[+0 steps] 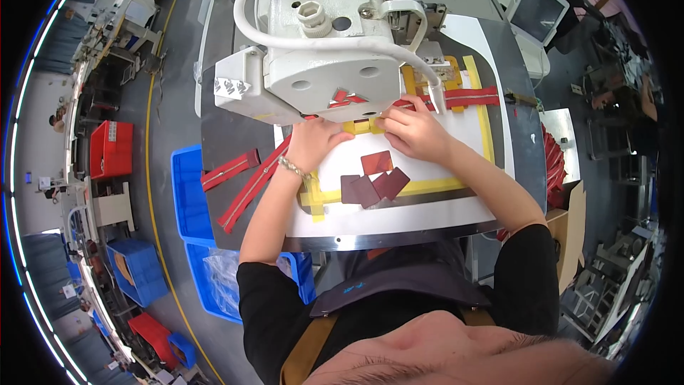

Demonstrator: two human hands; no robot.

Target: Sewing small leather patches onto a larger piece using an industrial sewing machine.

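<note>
Both hands work at a white sewing machine (335, 78), on a white sheet (442, 164) edged with yellow tape. My left hand (315, 144) lies just under the machine head, thumb stretched toward the middle; the machine hides its fingertips. Closed at the edge of a red zipper (470, 98) with metal teeth, my right hand (415, 130) has its fingers bent over the strip. A small yellow piece (361, 127) sits between the hands. Nearer to me, several small dark-red patches (370, 189) overlap on the sheet, a brighter red patch (377, 162) among them.
Two more red zipper strips (231, 169) (253, 185) lie left of the sheet. Blue bins (189, 196) stand beside the table's left edge, one with clear plastic film (222, 278). At right are a cardboard box (570, 235), a red bundle (552, 164) and a screen (539, 11).
</note>
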